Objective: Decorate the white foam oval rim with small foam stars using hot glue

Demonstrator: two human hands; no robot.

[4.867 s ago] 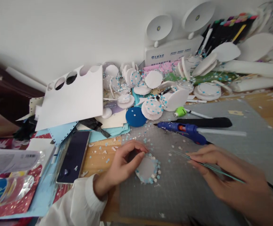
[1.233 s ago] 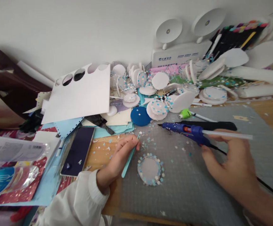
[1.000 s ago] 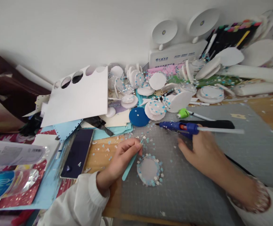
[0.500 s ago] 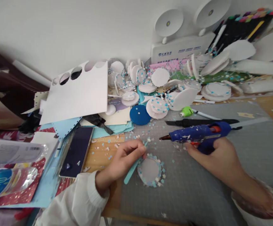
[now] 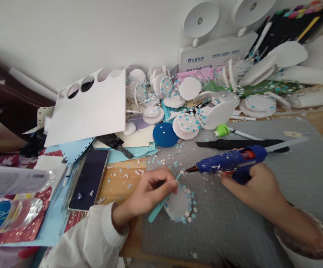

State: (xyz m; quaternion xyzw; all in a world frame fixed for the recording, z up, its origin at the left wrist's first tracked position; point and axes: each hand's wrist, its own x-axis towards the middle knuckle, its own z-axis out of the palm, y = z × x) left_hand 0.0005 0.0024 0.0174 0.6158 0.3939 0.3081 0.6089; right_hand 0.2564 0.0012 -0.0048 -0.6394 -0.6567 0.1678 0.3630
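My left hand (image 5: 155, 190) is closed in a pinch around slim turquoise tweezers (image 5: 157, 211), whose narrow tip points up and right. A small pale flower-shaped piece (image 5: 182, 172) sits at that tip, right by the glue gun's nozzle. The blue hot glue gun (image 5: 219, 162) is gripped in my right hand (image 5: 257, 188), nozzle to the left, with a glue stick out of its back. Below my left fingers a round white disc (image 5: 179, 204) edged with blue and white flower pieces lies on the grey cutting mat (image 5: 222, 230). My left hand covers part of its upper left edge.
Behind are several decorated white discs (image 5: 187, 124), a blue disc (image 5: 165, 134), a black craft knife (image 5: 239, 144) and a green-capped tube (image 5: 221, 130). To the left lie a phone (image 5: 89, 179), a white board with round holes (image 5: 87, 108) and a plastic bottle (image 5: 13, 216).
The glue gun has moved left and slightly down, bringing its nozzle to the tweezers' tip. My left hand and the tweezers have shifted a little to the right.
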